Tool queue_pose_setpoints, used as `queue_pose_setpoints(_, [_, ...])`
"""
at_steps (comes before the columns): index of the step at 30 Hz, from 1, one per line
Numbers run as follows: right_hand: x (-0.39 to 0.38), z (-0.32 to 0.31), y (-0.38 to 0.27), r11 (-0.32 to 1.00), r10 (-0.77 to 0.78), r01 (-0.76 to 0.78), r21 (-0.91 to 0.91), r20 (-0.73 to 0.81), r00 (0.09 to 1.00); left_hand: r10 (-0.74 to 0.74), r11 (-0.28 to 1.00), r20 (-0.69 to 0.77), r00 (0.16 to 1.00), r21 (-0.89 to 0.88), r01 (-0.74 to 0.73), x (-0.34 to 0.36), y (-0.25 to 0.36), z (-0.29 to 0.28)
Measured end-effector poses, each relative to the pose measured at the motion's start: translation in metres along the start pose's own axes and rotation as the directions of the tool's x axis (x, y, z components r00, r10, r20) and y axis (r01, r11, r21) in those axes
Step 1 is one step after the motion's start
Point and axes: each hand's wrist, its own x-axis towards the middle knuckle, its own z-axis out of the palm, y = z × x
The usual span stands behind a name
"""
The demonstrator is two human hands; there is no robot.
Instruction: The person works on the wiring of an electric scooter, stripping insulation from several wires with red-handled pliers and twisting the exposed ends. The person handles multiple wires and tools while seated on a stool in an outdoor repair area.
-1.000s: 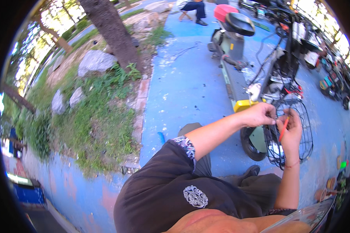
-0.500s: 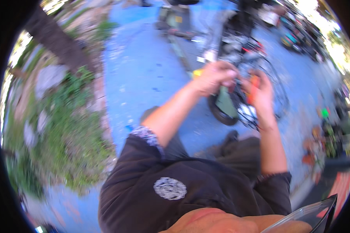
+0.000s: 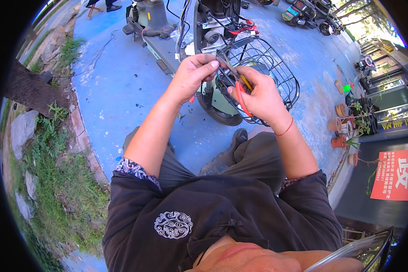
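Note:
My right hand is closed round a pair of pliers with one red and one yellow handle. The metal jaws point up and left, close to the fingertips of my left hand. Those fingers are pinched together at the jaws; what lies between them is too small and dark to make out. Just beyond both hands stands an electric scooter with its front opened up. Loose wires hang from it, and a red-and-black bundle of cables shows above the black wire basket.
The scooter's footboard and seat end reach away to the upper left. Small dark bits lie scattered on the blue ground. Stone edging and grass run along the left. Potted plants line the right, with other scooters farther back.
The view has swung, so the scooter and basket sit differently in it. My hands have come closer together, with the pliers' jaws now at my left fingertips. The earlier frame is blurred.

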Motion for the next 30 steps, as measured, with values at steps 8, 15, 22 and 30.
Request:
queue_pose_setpoints(8, [0.001,-0.002,-0.004,0.965,-0.100,0.104,-0.242,0.029,0.995,-0.033,0.978,-0.037,0.999,0.206,0.040,-0.004,0.007,0.002])
queue_pose_setpoints(15, [0.001,-0.003,0.002,0.959,-0.114,0.126,-0.254,0.062,0.992,-0.046,0.958,-0.006,0.999,0.282,0.045,-0.004,0.011,0.001])
queue_pose_setpoints(22, [0.001,-0.005,-0.003,0.973,-0.079,0.100,-0.209,0.107,0.991,-0.031,0.963,0.011,0.999,0.267,0.027,-0.004,0.008,0.000])
queue_pose_setpoints(30, [0.000,-0.004,0.002,0.983,-0.017,0.040,-0.177,0.131,0.991,-0.026,0.939,0.061,0.998,0.344,0.003,-0.003,0.016,0.002])
